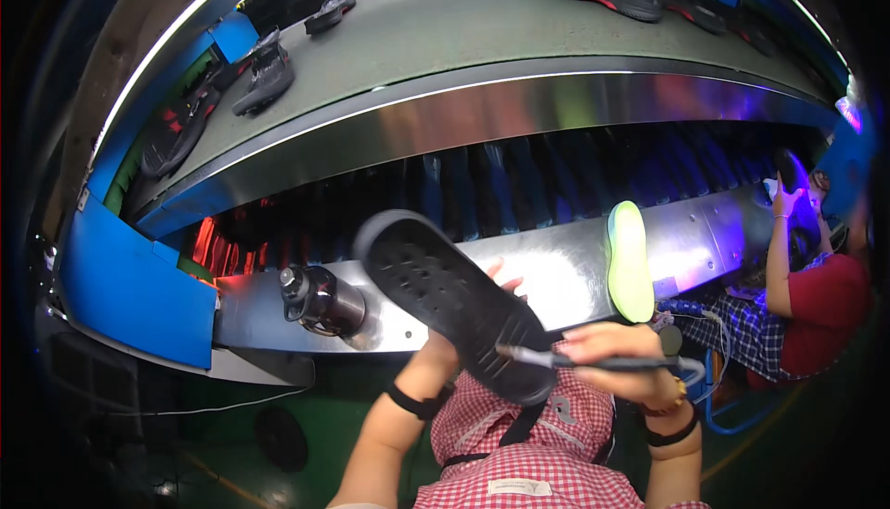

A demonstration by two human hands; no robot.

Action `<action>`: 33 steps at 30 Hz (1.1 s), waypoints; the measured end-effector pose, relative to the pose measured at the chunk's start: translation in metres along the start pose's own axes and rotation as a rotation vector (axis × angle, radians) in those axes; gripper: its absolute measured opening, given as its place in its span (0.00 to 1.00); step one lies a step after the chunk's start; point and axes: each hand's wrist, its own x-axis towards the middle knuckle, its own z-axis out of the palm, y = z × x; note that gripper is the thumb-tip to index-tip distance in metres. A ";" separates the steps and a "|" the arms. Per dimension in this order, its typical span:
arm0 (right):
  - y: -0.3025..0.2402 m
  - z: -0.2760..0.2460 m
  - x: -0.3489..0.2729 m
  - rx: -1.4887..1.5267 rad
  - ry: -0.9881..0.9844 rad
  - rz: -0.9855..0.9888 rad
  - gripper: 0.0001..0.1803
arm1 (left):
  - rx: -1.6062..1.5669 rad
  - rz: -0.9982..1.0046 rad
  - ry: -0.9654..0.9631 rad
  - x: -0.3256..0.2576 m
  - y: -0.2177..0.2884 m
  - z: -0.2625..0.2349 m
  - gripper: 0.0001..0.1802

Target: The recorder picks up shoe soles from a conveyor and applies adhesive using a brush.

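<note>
Blue side panel point(130, 291) at far left, then a metal cylinder fixture point(320, 300) on the steel ledge point(575, 268). Left hand point(445, 347) grips a black shoe sole point(454, 314) from beneath, tread up; fingers mostly hidden, tips curl over its far edge. Right hand point(616, 361), fingers closed around a dark pen-like tool point(593, 361), tip on the sole's near end. Just beyond the right fingers: neon-green sole point(630, 263) (on edge). Grey conveyor belt point(464, 27) above carries dark shoes point(264, 73). Co-worker in red point(820, 310) at right.

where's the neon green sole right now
In the head view, the neon green sole stands on the steel ledge right of centre, just above the right hand holding a pen-like tool.
</note>
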 end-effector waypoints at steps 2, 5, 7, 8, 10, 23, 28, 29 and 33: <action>0.028 0.018 0.005 0.193 0.094 0.305 0.12 | -0.256 -0.068 -0.104 0.010 -0.014 -0.009 0.49; 0.061 0.036 0.006 0.316 0.164 0.391 0.12 | -0.279 -0.055 -0.103 0.012 -0.028 -0.009 0.59; 0.071 0.041 0.005 0.264 0.181 0.546 0.11 | -0.199 -0.071 -0.031 0.010 -0.031 -0.006 0.63; 0.072 0.042 0.007 0.305 0.184 0.553 0.10 | -0.165 -0.045 -0.015 0.010 -0.031 -0.004 0.62; 0.071 0.042 0.011 0.296 0.234 0.344 0.10 | -0.092 0.008 0.008 0.010 -0.034 -0.003 0.62; 0.043 0.067 -0.001 -0.357 0.021 -0.226 0.10 | -0.064 0.382 0.205 0.015 -0.001 -0.006 0.54; 0.026 0.026 0.010 -0.074 -0.236 -0.142 0.11 | -0.102 0.414 0.053 0.011 0.007 0.007 0.60; 0.024 0.025 0.018 -0.033 -0.147 -0.124 0.10 | -0.112 0.393 0.052 0.011 0.003 0.012 0.61; 0.020 0.030 0.040 -0.075 0.116 -0.073 0.12 | -0.126 0.334 -0.053 0.011 -0.015 0.029 0.62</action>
